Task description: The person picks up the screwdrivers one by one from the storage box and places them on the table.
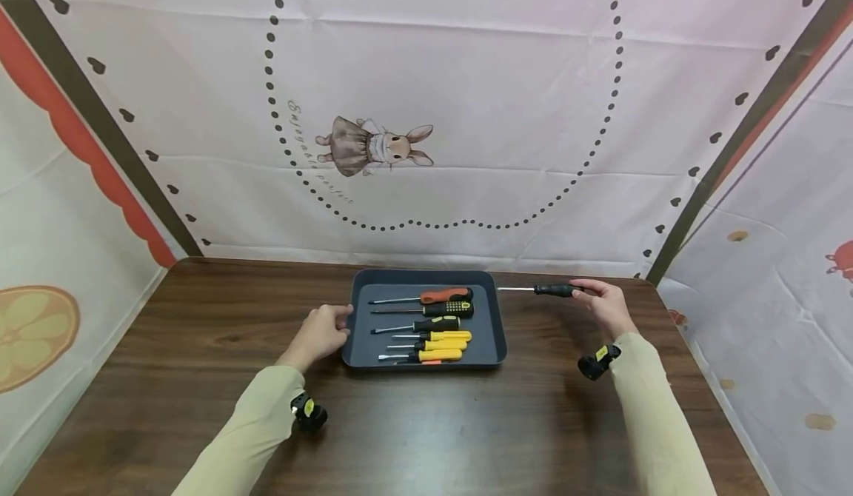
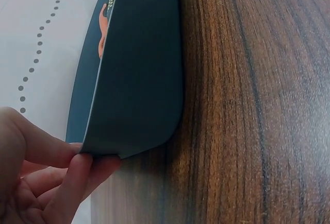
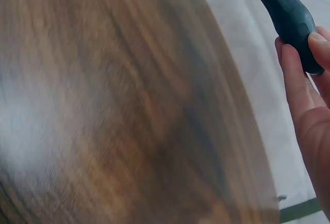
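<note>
In my right hand (image 1: pixel 605 307) is a screwdriver (image 1: pixel 553 289) with a black handle, pinched near the handle's end. Its metal shaft points left toward the tray's right rim. The right wrist view shows thumb and fingers on the dark handle (image 3: pixel 291 20). My left hand (image 1: pixel 323 333) pinches the left wall of a dark grey tray (image 1: pixel 493 348); the left wrist view shows thumb and fingers (image 2: pixel 77 183) gripping its corner edge. Inside the tray lie an orange-handled screwdriver (image 1: pixel 445 296), two black-and-yellow ones (image 1: pixel 449 309) and several yellow-handled screwdrivers (image 1: pixel 445 355), handles to the right.
The brown wooden table (image 1: pixel 426 437) carries the tray near its back edge. A white printed cloth (image 1: pixel 506 111) hangs right behind the table, and more cloth hangs at both sides. Each wrist wears a small black camera (image 1: pixel 309 412).
</note>
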Tool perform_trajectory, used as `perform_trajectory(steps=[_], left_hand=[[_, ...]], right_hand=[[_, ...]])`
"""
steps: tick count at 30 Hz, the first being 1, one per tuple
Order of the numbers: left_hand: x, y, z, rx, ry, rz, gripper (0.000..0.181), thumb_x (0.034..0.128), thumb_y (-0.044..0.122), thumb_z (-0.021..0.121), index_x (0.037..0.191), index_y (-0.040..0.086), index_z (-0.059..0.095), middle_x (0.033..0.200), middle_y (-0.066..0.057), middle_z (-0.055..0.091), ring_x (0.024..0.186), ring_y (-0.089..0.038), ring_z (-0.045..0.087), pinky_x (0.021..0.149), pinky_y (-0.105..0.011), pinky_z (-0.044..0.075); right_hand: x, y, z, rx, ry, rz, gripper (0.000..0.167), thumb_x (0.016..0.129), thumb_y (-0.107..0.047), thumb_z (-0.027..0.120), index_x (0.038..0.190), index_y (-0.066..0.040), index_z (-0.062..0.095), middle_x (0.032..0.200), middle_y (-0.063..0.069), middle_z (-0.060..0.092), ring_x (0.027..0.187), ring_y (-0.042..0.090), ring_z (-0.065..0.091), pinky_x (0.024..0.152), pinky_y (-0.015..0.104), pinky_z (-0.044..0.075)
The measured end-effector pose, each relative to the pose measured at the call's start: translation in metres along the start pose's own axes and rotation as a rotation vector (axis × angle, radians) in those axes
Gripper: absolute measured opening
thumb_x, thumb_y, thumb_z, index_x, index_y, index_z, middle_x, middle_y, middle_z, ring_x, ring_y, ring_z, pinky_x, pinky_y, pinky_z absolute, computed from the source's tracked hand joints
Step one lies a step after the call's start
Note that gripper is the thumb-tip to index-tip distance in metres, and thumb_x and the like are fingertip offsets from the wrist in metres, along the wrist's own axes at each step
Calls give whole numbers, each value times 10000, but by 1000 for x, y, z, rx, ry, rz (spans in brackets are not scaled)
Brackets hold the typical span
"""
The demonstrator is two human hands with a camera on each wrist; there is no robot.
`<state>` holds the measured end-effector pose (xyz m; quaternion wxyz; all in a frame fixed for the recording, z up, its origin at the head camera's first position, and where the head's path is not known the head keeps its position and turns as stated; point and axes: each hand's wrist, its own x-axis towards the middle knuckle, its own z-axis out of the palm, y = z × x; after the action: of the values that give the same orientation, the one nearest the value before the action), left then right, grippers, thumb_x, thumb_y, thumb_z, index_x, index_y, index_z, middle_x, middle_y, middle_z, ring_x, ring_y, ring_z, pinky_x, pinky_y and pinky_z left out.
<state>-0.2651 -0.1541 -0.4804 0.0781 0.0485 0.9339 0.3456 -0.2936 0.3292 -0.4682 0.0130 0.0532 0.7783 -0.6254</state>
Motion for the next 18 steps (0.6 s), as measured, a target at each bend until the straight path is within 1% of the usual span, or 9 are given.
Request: perform_trajectory(steps=[2, 3, 6, 8, 10, 13, 15, 18], left_hand=[[-1, -1, -1, 2, 1, -3, 443, 759, -59, 565, 1200, -87, 534, 1201, -211, 559, 956, -266, 591, 730, -371, 495], [-2, -1, -1, 5, 0, -3, 445, 758, -61, 564, 1201, -88, 533, 1203, -208, 558, 934, -257, 590, 711, -359, 492], [-2, -2, 0, 14, 11, 5, 446, 748, -61, 565, 1192, -89, 539, 1200, -199, 563, 913, -244, 593, 681, -340, 483], [-1, -3, 0, 14, 14, 4, 450, 742, -59, 566, 1190, -89, 541, 1192, -196, 570, 909, -244, 596, 677, -343, 483], [-1, -3, 1, 12, 19, 2, 454, 738, -56, 566, 1190, -86, 543, 1189, -190, 574, 933, -251, 603, 695, -354, 492], [0, -3, 1, 9, 18, -6, 470, 728, -63, 557, 1197, -82, 540, 1190, -182, 577, 935, -253, 603, 702, -356, 491], [0, -3, 1, 5, 18, -10, 475, 725, -67, 553, 1200, -80, 538, 1203, -175, 570, 936, -246, 603, 704, -349, 492], [1, -2, 1, -2, 17, -6, 475, 725, -73, 550, 1200, -87, 534, 1216, -180, 559, 900, -231, 598, 680, -330, 486]], right_hand=[[0, 5, -1, 48, -1, 10, 408, 865, 16, 542, 1217, 188, 429, 840, -144, 612, 767, -17, 598, 757, 225, 488], [-1, 8, -1, 77, -2, 13, 405, 860, 38, 535, 1212, 202, 421, 829, -142, 613, 767, -13, 595, 763, 226, 488], [-2, 16, -3, 123, -2, 33, 363, 855, 60, 531, 1188, 188, 463, 866, -123, 588, 778, -14, 591, 765, 207, 486], [-2, 21, -3, 142, -2, 47, 284, 852, 65, 534, 1129, 125, 561, 879, -108, 571, 786, -15, 586, 738, 178, 485], [-3, 25, -2, 163, -3, 57, 222, 849, 71, 538, 1030, 19, 656, 872, -98, 574, 781, -12, 588, 720, 167, 486], [-3, 30, -1, 194, -8, 84, 245, 845, 80, 540, 909, -94, 699, 863, -77, 575, 778, 1, 592, 724, 174, 489], [-2, 32, -1, 203, -13, 109, 245, 847, 81, 538, 922, -88, 698, 879, -63, 566, 788, 8, 592, 738, 184, 490], [-1, 33, -2, 190, -31, 145, 230, 851, 71, 536, 1016, -17, 670, 924, -40, 537, 816, 14, 589, 754, 191, 488]])
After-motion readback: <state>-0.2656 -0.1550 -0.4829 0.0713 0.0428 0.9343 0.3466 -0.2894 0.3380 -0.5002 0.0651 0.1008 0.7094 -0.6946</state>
